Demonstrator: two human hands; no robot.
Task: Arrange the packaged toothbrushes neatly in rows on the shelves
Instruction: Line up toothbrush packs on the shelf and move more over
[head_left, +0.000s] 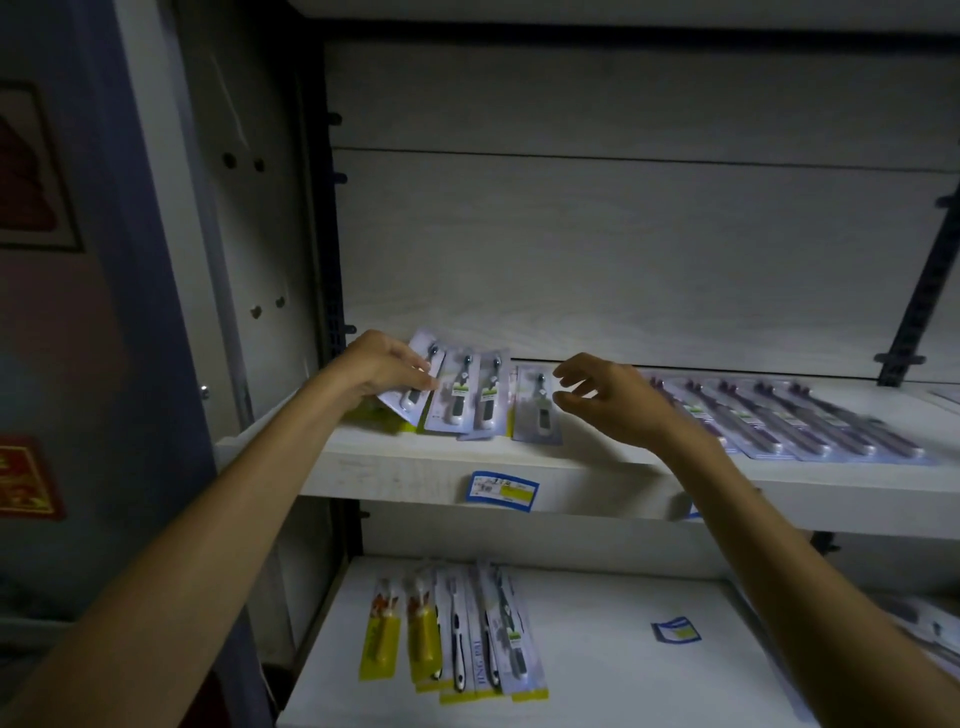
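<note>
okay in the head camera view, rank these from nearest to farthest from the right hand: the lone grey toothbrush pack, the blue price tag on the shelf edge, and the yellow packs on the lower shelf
From the right hand:
1. Lone grey toothbrush pack, just left of its fingertips.
2. Blue price tag, below-left on the shelf edge.
3. Yellow packs, lower shelf, far left.

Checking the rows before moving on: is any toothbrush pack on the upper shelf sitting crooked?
Yes. The leftmost pack, gripped by the left hand, is tilted, not parallel to the two straight packs beside it.

Wide gap above upper shelf (395, 470); toothbrush packs (789, 421) crowd right side, back strip bare
</note>
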